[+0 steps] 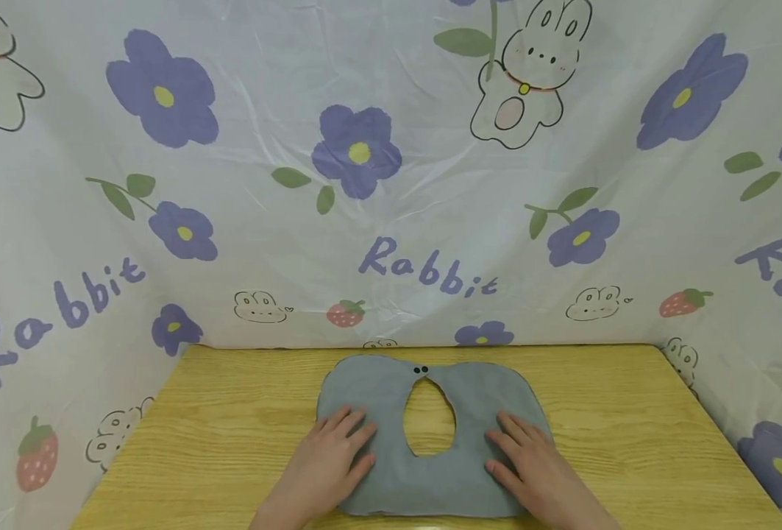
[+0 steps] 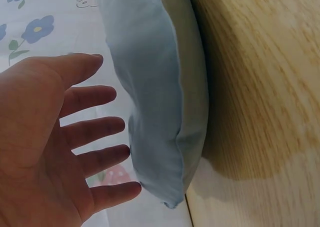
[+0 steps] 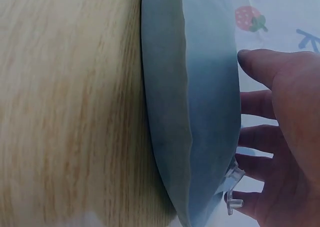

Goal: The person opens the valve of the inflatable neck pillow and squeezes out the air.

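A grey-blue inflatable neck pillow (image 1: 430, 482) lies on the table, its two ends meeting at the far side beside two small black snaps (image 1: 420, 369). An oval opening in its middle shows the wood beneath. My left hand (image 1: 327, 456) rests on the pillow's left half with spread, nearly straight fingers. On the right half lies my right hand (image 1: 536, 460), its fingers extended and slightly parted. The left wrist view shows the pillow puffed up, with a seam along its side. A clear plastic valve (image 3: 234, 174) sticks out near the right fingers in the right wrist view.
The wooden table (image 1: 232, 412) extends on both sides of the pillow. A white curtain (image 1: 265, 243) printed with purple flowers, rabbits and strawberries hangs behind the table's back edge and along both sides.
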A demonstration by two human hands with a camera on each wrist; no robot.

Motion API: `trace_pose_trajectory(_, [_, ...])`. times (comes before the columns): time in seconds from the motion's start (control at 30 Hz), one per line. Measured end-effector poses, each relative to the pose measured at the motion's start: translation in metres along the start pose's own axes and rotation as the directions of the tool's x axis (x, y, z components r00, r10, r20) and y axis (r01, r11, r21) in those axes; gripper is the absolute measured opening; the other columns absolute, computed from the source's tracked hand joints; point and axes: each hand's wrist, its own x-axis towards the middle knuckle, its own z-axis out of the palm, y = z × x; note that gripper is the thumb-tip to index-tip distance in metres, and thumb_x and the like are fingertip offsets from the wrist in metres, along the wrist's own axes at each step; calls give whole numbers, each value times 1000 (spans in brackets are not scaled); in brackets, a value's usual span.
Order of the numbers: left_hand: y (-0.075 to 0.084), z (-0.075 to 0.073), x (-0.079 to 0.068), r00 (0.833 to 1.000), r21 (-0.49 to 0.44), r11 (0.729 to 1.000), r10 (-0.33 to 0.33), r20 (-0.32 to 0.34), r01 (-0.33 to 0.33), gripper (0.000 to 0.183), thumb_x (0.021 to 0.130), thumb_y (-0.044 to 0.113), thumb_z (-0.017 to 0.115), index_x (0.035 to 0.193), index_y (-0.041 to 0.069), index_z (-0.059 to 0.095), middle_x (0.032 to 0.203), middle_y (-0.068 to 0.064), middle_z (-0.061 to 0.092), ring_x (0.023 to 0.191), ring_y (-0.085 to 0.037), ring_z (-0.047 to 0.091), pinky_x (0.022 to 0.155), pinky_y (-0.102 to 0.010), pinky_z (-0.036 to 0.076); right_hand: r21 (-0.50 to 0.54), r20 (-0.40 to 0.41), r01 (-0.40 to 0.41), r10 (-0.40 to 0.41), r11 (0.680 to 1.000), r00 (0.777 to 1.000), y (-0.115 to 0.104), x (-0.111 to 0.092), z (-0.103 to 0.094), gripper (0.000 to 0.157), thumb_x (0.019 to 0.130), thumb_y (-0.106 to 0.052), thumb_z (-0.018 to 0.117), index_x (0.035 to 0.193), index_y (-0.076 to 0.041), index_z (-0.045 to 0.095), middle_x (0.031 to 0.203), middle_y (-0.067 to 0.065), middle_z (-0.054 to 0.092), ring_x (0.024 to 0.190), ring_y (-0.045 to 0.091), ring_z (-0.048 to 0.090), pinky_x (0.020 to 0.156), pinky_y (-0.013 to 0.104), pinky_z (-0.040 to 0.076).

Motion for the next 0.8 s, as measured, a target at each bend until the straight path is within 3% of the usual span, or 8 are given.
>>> trace_pose_trajectory(0.8, [-3, 9, -1, 1000, -4, 1000, -1, 18, 2, 40, 100, 36, 68, 131, 12, 71, 141, -15, 59, 135, -39, 50, 102, -66, 43, -21, 10, 3, -3, 1000, 1000, 4, 0, 6, 55, 102, -50, 58, 136, -7, 66, 151, 22, 49, 140, 47, 42, 108, 69, 33])
